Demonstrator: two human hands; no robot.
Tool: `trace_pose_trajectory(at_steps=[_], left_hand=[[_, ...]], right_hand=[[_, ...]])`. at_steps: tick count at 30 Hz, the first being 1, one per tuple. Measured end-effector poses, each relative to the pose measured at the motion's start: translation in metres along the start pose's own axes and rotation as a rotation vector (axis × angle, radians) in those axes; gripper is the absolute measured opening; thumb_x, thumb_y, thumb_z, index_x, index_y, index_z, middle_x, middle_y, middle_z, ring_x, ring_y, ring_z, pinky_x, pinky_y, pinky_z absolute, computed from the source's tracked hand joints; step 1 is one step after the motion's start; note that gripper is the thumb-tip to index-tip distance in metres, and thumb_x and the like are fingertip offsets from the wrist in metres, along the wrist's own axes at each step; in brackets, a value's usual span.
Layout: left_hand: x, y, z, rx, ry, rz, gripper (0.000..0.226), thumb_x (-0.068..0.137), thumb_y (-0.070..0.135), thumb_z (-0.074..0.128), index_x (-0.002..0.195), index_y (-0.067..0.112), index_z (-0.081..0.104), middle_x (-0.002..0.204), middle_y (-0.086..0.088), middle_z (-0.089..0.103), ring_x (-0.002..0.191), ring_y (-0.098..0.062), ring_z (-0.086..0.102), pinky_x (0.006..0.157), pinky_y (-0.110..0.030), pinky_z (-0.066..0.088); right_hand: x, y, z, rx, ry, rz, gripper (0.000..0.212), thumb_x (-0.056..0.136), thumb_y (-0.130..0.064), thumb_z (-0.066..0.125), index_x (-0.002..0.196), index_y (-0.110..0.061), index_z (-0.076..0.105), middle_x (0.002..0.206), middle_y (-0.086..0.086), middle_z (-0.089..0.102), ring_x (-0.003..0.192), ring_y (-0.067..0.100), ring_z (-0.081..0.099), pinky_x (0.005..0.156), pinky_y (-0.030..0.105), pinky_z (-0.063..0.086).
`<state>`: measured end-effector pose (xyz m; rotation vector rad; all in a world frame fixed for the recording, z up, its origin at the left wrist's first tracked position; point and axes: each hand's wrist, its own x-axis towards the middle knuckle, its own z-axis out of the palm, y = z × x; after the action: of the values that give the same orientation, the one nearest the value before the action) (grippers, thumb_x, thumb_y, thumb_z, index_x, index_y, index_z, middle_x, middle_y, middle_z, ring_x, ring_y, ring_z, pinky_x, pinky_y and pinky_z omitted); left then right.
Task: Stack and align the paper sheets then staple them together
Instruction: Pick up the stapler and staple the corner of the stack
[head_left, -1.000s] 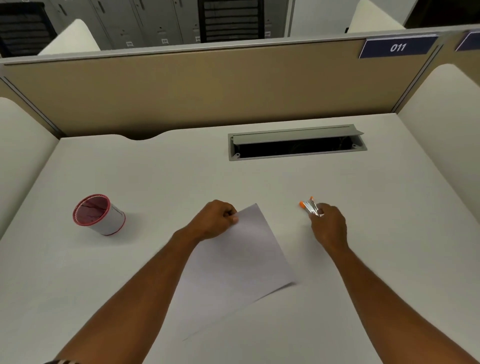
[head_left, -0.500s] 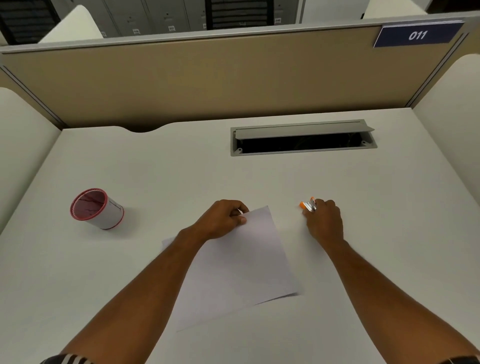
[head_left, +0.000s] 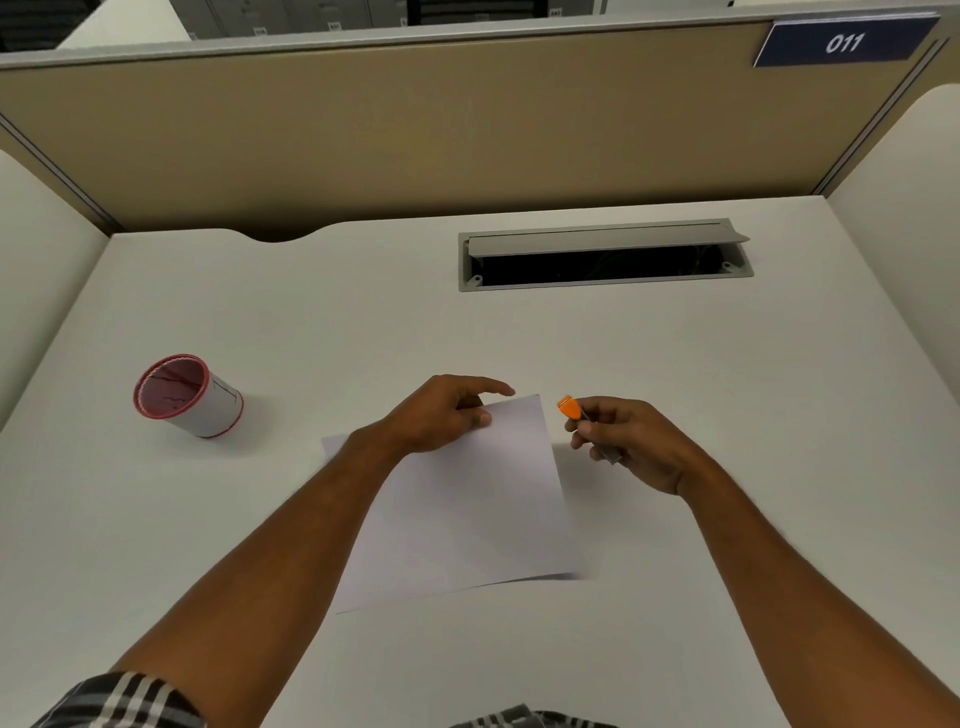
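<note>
Head view: paper sheets (head_left: 467, 509) lie mid-bench, far corner pinched by the left hand (head_left: 441, 415); a small stapler (head_left: 587, 426) is gripped in the right hand (head_left: 634, 447). Stapling is judged next: jaws must be slid over that corner.

The number "011" stands in white on a dark blue plate (head_left: 844, 42) fixed to the partition (head_left: 415, 130).

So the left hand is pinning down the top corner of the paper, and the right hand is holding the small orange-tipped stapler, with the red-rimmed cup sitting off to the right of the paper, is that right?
Not quite. The head view shows the red-rimmed cup to the left of the paper, not the right. The rest holds: the left hand pins down the paper's top corner, and the right hand holds the small orange-tipped stapler.
</note>
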<state>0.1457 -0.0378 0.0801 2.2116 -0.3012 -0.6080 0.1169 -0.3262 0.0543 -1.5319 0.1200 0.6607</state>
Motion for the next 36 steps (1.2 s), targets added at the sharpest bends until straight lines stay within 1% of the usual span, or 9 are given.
trace_pose_trajectory(at_steps=[4,8,14,16,20,23,26,31,36], left_hand=[[-0.001,-0.001,0.001,-0.01,-0.003,0.002,0.04,0.095,0.012,0.062,0.127,0.036,0.064,0.101,0.004,0.074,0.09,-0.009,0.069,0.081,-0.018,0.051],[0.0,-0.003,0.0,0.039,-0.004,0.021,0.041,0.094,0.01,0.062,0.129,0.031,0.064,0.122,0.002,0.071,0.111,-0.01,0.063,0.095,-0.022,0.047],[0.001,-0.005,0.0,0.092,0.012,0.065,0.042,0.094,0.005,0.06,0.13,0.028,0.063,0.134,0.008,0.063,0.116,0.0,0.054,0.084,0.006,0.034],[0.002,-0.006,0.001,0.089,0.011,0.075,0.043,0.094,0.004,0.059,0.13,0.028,0.063,0.134,0.008,0.063,0.117,-0.001,0.055,0.085,0.005,0.034],[0.002,-0.006,0.001,0.089,0.005,0.097,0.044,0.094,0.003,0.059,0.129,0.029,0.063,0.133,0.01,0.063,0.118,0.0,0.055,0.089,0.004,0.036],[0.002,-0.006,0.002,0.087,0.0,0.097,0.045,0.094,0.002,0.058,0.129,0.03,0.063,0.133,0.01,0.063,0.12,-0.004,0.056,0.093,-0.003,0.04],[0.001,-0.005,0.002,0.106,-0.009,0.105,0.046,0.094,0.0,0.056,0.129,0.029,0.063,0.133,0.008,0.064,0.12,-0.008,0.058,0.097,-0.013,0.044],[0.0,-0.002,0.001,0.118,-0.003,0.129,0.044,0.095,-0.001,0.056,0.13,0.024,0.063,0.133,0.003,0.064,0.122,-0.014,0.06,0.105,-0.03,0.048],[0.0,-0.001,0.0,0.142,-0.004,0.14,0.045,0.094,-0.002,0.055,0.131,0.023,0.062,0.132,0.002,0.065,0.12,-0.014,0.061,0.104,-0.03,0.049]], right_hand=[[-0.002,-0.011,0.006,-0.136,-0.006,-0.036,0.018,0.088,-0.035,0.072,0.1,-0.024,0.078,0.078,0.001,0.07,0.062,0.014,0.056,0.055,0.023,0.041],[0.001,-0.019,0.009,-0.254,-0.023,-0.094,0.017,0.089,-0.033,0.071,0.105,-0.029,0.078,0.073,-0.015,0.07,0.059,0.0,0.057,0.052,0.013,0.042],[0.01,-0.034,0.01,-0.44,-0.065,-0.088,0.028,0.084,-0.034,0.074,0.112,-0.033,0.075,0.092,-0.007,0.075,0.074,0.007,0.059,0.064,0.025,0.045],[0.013,-0.038,0.011,-0.486,-0.077,-0.076,0.032,0.084,-0.036,0.076,0.115,-0.031,0.074,0.094,-0.004,0.074,0.071,0.002,0.058,0.063,0.019,0.043],[0.018,-0.044,0.012,-0.558,-0.103,-0.078,0.043,0.084,-0.036,0.076,0.124,-0.022,0.071,0.106,-0.016,0.072,0.08,-0.018,0.062,0.059,0.002,0.043],[0.02,-0.048,0.013,-0.577,-0.132,-0.079,0.043,0.083,-0.038,0.077,0.122,-0.023,0.072,0.117,-0.01,0.073,0.098,-0.005,0.066,0.077,0.012,0.048],[0.021,-0.051,0.014,-0.601,-0.149,-0.084,0.032,0.082,-0.038,0.077,0.112,-0.028,0.076,0.111,-0.011,0.075,0.103,0.008,0.068,0.092,0.027,0.053],[0.024,-0.054,0.015,-0.625,-0.142,-0.074,0.031,0.08,-0.037,0.08,0.11,-0.028,0.077,0.111,-0.012,0.075,0.103,0.006,0.068,0.098,0.03,0.051],[0.025,-0.055,0.016,-0.634,-0.141,-0.073,0.037,0.081,-0.036,0.079,0.116,-0.022,0.076,0.115,-0.007,0.075,0.106,0.008,0.068,0.099,0.03,0.051]])
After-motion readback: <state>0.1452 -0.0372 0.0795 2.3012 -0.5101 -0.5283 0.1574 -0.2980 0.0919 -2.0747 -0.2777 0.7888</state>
